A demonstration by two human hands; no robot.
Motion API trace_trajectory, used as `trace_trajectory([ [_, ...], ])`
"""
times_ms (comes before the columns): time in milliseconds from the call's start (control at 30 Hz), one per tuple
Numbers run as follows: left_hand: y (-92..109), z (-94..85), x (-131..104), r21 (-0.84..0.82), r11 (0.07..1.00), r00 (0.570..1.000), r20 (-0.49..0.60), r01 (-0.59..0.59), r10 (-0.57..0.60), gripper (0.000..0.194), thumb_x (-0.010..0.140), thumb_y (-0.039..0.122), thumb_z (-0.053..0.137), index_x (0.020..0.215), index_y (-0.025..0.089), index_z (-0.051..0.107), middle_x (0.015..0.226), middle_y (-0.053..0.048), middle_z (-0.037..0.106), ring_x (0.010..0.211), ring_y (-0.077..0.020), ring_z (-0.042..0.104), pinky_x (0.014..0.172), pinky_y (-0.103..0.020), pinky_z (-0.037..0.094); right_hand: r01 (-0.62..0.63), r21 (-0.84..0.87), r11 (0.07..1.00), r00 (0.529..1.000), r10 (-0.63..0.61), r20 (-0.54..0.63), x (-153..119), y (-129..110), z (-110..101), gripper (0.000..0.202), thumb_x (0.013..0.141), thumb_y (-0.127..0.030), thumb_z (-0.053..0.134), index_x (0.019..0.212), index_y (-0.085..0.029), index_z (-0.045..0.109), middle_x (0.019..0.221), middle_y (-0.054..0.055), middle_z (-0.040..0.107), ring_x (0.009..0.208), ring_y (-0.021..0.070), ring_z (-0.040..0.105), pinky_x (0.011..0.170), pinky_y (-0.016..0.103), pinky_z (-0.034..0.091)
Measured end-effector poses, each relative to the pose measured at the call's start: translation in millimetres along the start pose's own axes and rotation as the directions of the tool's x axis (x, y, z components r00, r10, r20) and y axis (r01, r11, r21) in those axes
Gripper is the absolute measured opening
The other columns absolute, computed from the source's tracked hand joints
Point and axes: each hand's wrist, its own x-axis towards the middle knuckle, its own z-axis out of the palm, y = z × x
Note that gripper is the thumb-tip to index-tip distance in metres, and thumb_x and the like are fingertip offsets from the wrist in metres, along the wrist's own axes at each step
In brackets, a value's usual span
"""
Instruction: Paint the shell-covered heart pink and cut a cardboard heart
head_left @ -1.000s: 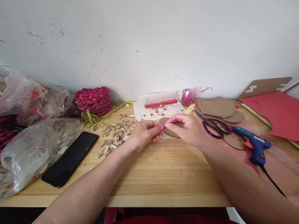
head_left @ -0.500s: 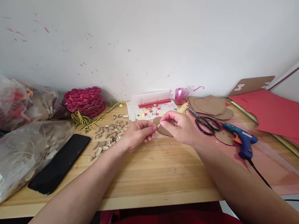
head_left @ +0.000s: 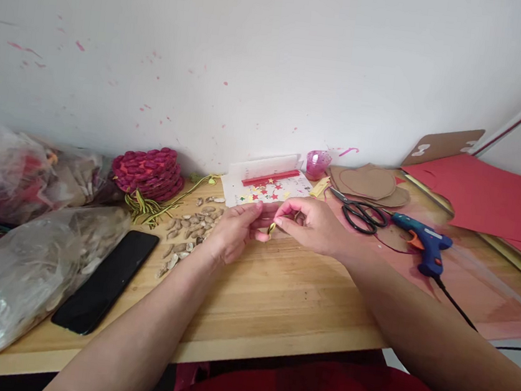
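My right hand [head_left: 310, 223] is closed, pinching a small curled yellow strip [head_left: 271, 228] between thumb and fingertips. My left hand [head_left: 236, 229] is just to the left of it, thumb raised and apart from the fingers. Those fingers reach up close to the yellow strip; whether they touch it I cannot make out. Behind both hands is a brown cardboard piece [head_left: 272, 211], mostly covered by them. Further back, small red and yellow paper stars [head_left: 263, 191] lie on a white sheet [head_left: 233, 187] along with a red strip [head_left: 270, 178].
Peanut shells [head_left: 195, 226] are scattered left of my hands, near a black phone [head_left: 106, 281], plastic bags [head_left: 40, 271] and a stack of magenta pieces [head_left: 147, 173]. To the right lie black-handled scissors [head_left: 364, 217], a blue glue gun [head_left: 428, 246], cardboard shapes [head_left: 368, 181] and red paper [head_left: 499, 204].
My left thumb and fingers have parted from the yellow strip. The strip now hangs curled from my right fingertips.
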Motion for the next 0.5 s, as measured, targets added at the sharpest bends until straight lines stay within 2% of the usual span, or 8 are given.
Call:
trace_trajectory([
  [133, -4.7, 5.0, -2.4, -0.033, 0.996, 0.995, 0.048, 0.088, -0.087, 0.020, 0.080, 0.021, 0.079, 0.095, 0.009, 0.078, 0.083, -0.011, 0.077, 0.065, -0.0145, 0.071, 0.055, -0.021, 0.056, -0.027, 0.111, 0.993, 0.999, 0.024, 0.031, 0.4, 0.4, -0.4, 0.010, 0.084, -0.027, 0.064, 0.080, -0.019, 0.068, 0.074, 0.002, 0.072, 0.067, 0.0150, 0.064, 0.062, 0.027, 0.046],
  [233, -6.6, 5.3, -3.0, -0.040, 0.994, 0.995, 0.011, 0.102, -0.102, 0.019, 0.078, 0.024, 0.082, 0.084, 0.008, 0.076, 0.071, -0.008, 0.073, 0.055, -0.0114, 0.066, 0.049, -0.018, 0.052, -0.034, 0.159, 0.987, 0.999, 0.030, 0.030, 1.7, 1.5, -3.1, 0.012, 0.085, -0.030, 0.064, 0.081, -0.019, 0.067, 0.076, 0.003, 0.073, 0.071, 0.0163, 0.065, 0.064, 0.028, 0.048],
  [367, -7.7, 5.5, -2.3, -0.052, 0.993, 0.994, -0.020, 0.109, -0.110, 0.023, 0.075, 0.027, 0.085, 0.081, 0.007, 0.075, 0.066, -0.006, 0.071, 0.051, -0.0095, 0.062, 0.045, -0.017, 0.048, -0.046, 0.149, 0.988, 0.999, 0.043, 0.019, 3.2, 2.5, -4.7, 0.014, 0.084, -0.032, 0.065, 0.081, -0.018, 0.068, 0.077, 0.003, 0.071, 0.071, 0.0163, 0.062, 0.063, 0.028, 0.046],
  [500, -9.2, 6.8, -1.3, -0.046, 0.995, 0.993, -0.075, 0.093, -0.096, 0.032, 0.081, 0.038, 0.080, 0.074, 0.008, 0.072, 0.062, -0.007, 0.070, 0.047, -0.0095, 0.060, 0.042, -0.017, 0.046, -0.040, 0.136, 0.990, 0.999, 0.039, 0.008, 4.2, 2.9, -4.2, 0.015, 0.082, -0.032, 0.066, 0.081, -0.017, 0.068, 0.076, 0.002, 0.068, 0.069, 0.0154, 0.060, 0.064, 0.028, 0.045],
])
